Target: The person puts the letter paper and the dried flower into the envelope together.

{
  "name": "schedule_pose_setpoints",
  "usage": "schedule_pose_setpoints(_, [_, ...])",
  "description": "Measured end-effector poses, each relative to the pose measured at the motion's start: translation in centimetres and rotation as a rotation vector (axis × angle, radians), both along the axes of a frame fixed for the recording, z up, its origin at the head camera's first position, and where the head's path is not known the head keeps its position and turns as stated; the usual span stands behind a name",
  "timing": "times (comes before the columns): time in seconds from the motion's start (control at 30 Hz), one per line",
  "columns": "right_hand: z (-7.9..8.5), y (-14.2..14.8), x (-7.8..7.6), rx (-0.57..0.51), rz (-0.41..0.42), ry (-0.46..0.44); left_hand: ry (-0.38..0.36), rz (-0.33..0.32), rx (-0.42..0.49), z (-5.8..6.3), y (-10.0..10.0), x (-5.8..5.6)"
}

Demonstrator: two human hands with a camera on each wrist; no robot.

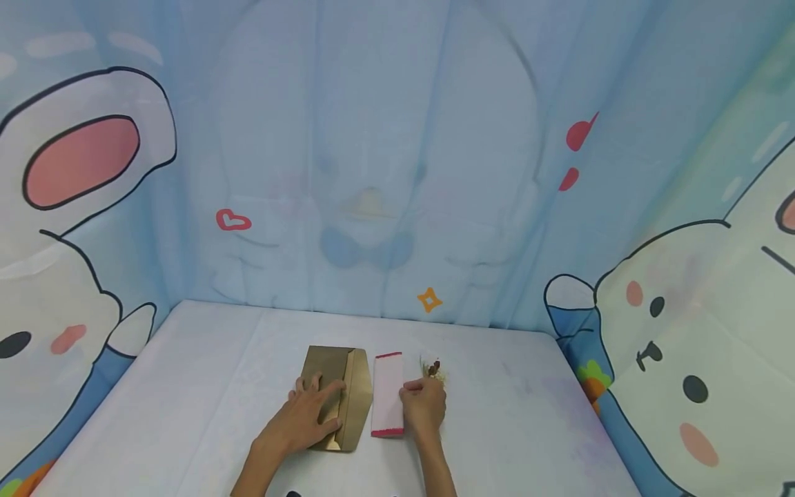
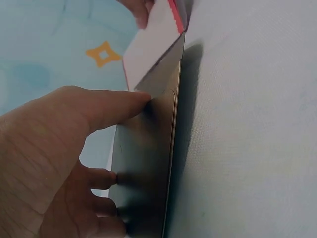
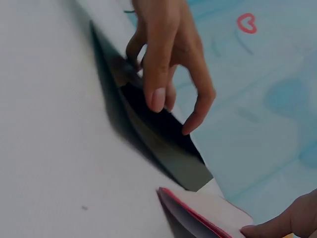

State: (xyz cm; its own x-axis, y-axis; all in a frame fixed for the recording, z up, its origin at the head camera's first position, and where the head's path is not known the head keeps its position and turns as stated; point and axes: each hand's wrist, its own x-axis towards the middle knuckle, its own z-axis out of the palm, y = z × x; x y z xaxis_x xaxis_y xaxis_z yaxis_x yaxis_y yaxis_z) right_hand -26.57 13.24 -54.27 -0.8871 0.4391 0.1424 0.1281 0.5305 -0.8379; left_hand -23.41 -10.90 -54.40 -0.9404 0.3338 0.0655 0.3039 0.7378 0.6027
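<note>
And here's the left hand (image 1: 303, 417), fingers spread across the gold envelope (image 1: 326, 362), gripping nothing, simply resting on it! The envelope lies on the white table (image 1: 522, 414), its pointed flap out to the right, and that hand covers a good part of its front. Just beside it, the pale pink card (image 1: 388, 397) with red ends, and there's the right hand (image 1: 426, 407), fingers curled, pinching the card's right-hand edge! The thumb shows against the card from the right wrist, but the other fingertips are tucked out of sight. That wrist view cuts the card off at the bottom, its layers parted at the red end; the left wrist view loses part of it at the top.

Look just beyond the right hand: a little bunch of dried flowers (image 1: 434, 369), dark heads showing, the lower part blocked by the knuckles; no telling whether the hand touches it. Down at the bottom edge of the head view, a small black object (image 1: 294, 494), too cropped to name. A dark speck (image 3: 84, 208) on the cloth is equally hard to read. Behind it all hangs the blue curtain (image 1: 373, 103), a printed rabbit on either side, both sliced by the frame!
</note>
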Motion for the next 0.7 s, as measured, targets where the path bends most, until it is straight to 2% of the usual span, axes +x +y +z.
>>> schedule_pose_setpoints(0.1, [0.4, 0.2, 0.1, -0.122, -0.014, -0.002, -0.004, -0.009, 0.007, 0.2, -0.1, 0.0])
schedule_pose_setpoints(0.27, [0.9, -0.3, 0.4, -0.438, -0.001, -0.019, 0.015, -0.027, 0.011, 0.2, -0.3, 0.0])
schedule_pose_setpoints(0.33, [0.8, -0.8, 0.4, -0.521, 0.021, -0.041, 0.020, -0.030, 0.011, 0.2, -0.5, 0.0])
schedule_pose_setpoints(0.5, [0.1, -2.4, 0.7, -0.498, 0.055, -0.083, 0.006, -0.023, 0.014, 0.2, -0.5, -0.1])
schedule_pose_setpoints(0.7, [-1.3, -3.9, 0.7, -0.393, 0.043, -0.048, -0.004, -0.020, 0.008, 0.1, -0.4, -0.2])
